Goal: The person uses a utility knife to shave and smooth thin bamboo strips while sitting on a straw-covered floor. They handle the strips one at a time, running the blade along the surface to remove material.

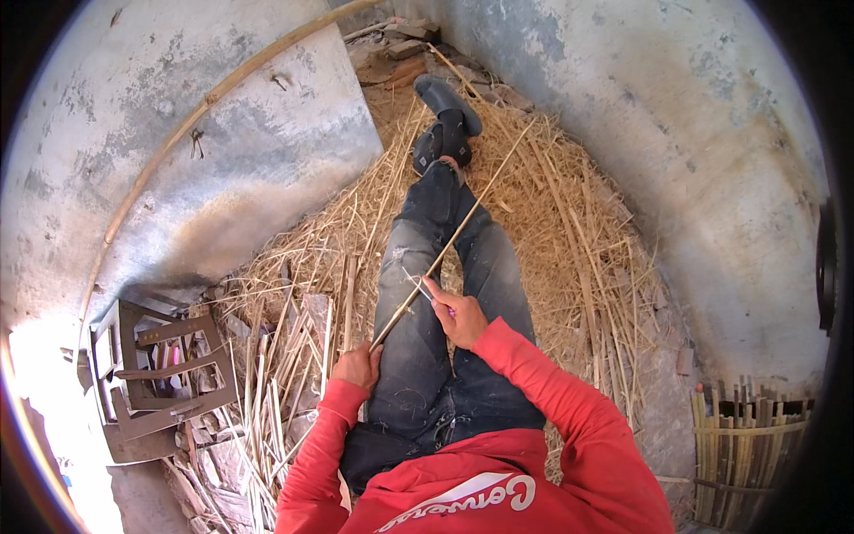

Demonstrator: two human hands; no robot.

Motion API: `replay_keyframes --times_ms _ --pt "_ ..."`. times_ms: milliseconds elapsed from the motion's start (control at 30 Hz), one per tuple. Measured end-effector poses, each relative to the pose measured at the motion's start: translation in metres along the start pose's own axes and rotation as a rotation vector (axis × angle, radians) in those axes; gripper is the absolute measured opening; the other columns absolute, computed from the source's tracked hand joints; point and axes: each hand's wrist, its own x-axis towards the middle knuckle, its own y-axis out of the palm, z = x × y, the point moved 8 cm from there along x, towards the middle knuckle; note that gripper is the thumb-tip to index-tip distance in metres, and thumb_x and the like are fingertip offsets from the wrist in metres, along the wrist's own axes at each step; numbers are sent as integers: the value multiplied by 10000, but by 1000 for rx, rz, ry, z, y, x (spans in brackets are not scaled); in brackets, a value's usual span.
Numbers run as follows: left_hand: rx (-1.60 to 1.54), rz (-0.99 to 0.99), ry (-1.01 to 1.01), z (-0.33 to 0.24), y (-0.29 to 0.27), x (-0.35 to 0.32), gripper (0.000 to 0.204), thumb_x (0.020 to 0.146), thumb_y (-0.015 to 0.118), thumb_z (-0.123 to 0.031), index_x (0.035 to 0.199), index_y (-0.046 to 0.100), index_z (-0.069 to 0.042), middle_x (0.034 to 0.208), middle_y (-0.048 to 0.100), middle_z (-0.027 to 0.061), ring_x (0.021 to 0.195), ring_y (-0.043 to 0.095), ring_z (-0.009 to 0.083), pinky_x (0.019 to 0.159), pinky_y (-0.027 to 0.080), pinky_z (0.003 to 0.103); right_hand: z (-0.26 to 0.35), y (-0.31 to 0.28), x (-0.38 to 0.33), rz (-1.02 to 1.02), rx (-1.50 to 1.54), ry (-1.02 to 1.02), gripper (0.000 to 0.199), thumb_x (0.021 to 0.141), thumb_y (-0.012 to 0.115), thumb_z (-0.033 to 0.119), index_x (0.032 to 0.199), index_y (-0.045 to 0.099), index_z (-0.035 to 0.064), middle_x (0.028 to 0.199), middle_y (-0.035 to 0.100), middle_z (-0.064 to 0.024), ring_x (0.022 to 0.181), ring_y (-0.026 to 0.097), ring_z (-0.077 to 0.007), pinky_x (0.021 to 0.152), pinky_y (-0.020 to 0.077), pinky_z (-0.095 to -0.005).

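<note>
A long, thin bamboo strip slants across my outstretched legs, its far tip up and to the right. Its near end is in my left hand, whose fingers are closed round it beside my left thigh. Over my thighs, my right hand grips a small knife. The narrow, pale blade crosses the strip, and the fist mostly hides the handle; a bit of purple shows there. My right forefinger reaches along toward the strip.
Straw-like shavings cover the floor around my legs. Loose split strips lie at my left, near a brown slatted frame. A long bent pole leans along the left wall. A slatted bamboo basket stands at lower right.
</note>
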Motion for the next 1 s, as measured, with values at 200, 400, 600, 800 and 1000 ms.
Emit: replay_keyframes --times_ms 200,400,600,800,1000 --pt "-113 -6 25 1 4 3 437 1051 536 -396 956 637 19 830 672 326 831 655 537 753 519 581 -7 18 -2 97 80 -56 489 1039 541 142 1526 502 136 765 581 -179 573 520 -195 617 486 -338" --pt "-202 59 16 7 1 2 473 1049 547 -413 906 639 29 801 652 323 839 641 538 753 497 578 -14 30 -2 453 809 464 541 1076 511 170 1606 401 194 654 370 67 496 294 -65 478 309 -234" --pt "-201 8 35 9 2 1 441 1048 554 -393 932 640 23 806 655 320 818 647 531 729 500 582 -12 -4 4 286 1152 473 599 1079 493 199 1645 297 178 663 288 70 491 268 -55 432 233 -237" --pt "-145 -77 2 -6 -5 -5 352 1039 589 -313 942 637 22 770 646 311 767 639 530 679 487 576 -45 -22 19 -100 97 149 432 1070 507 378 931 697 16 687 622 -114 551 590 -258 548 465 -402" --pt "-58 -36 -15 -13 -4 1 356 1057 541 -363 1060 634 -19 812 680 315 781 663 532 706 528 609 -18 -8 30 -106 -252 104 522 1061 513 400 790 670 -17 762 656 -276 728 641 -486 678 508 -559"
